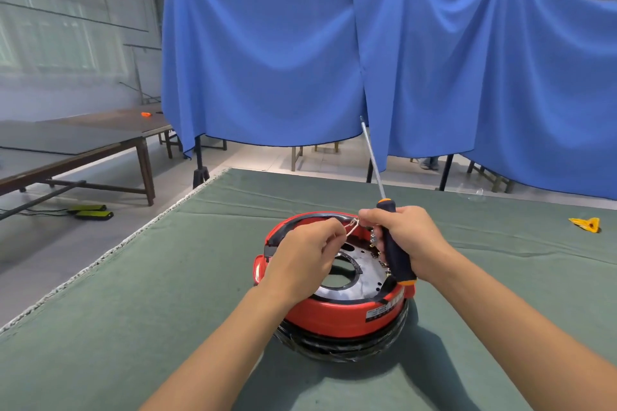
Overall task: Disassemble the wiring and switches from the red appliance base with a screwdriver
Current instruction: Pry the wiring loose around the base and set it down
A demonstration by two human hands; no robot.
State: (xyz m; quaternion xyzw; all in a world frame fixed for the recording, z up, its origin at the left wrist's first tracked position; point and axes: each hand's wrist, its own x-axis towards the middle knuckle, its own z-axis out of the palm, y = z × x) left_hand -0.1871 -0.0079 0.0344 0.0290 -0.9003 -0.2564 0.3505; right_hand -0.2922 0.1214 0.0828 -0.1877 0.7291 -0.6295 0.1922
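The red appliance base (337,312) sits on the green table cloth (167,277), open side up, with a silver metal plate (362,280) and a round hole inside. My left hand (305,255) hovers over its left rim and pinches a thin pale wire (352,227) near the far rim. My right hand (405,238) pinches the same wire's other end while gripping the black and orange screwdriver (394,243). The screwdriver's shaft points up and away, its tip in the air.
A small yellow and orange part (586,224) lies on the cloth at the far right. A clear plastic piece (470,193) rests near the far edge. Blue curtains (334,60) hang behind the table. Long wooden tables (83,147) stand to the left.
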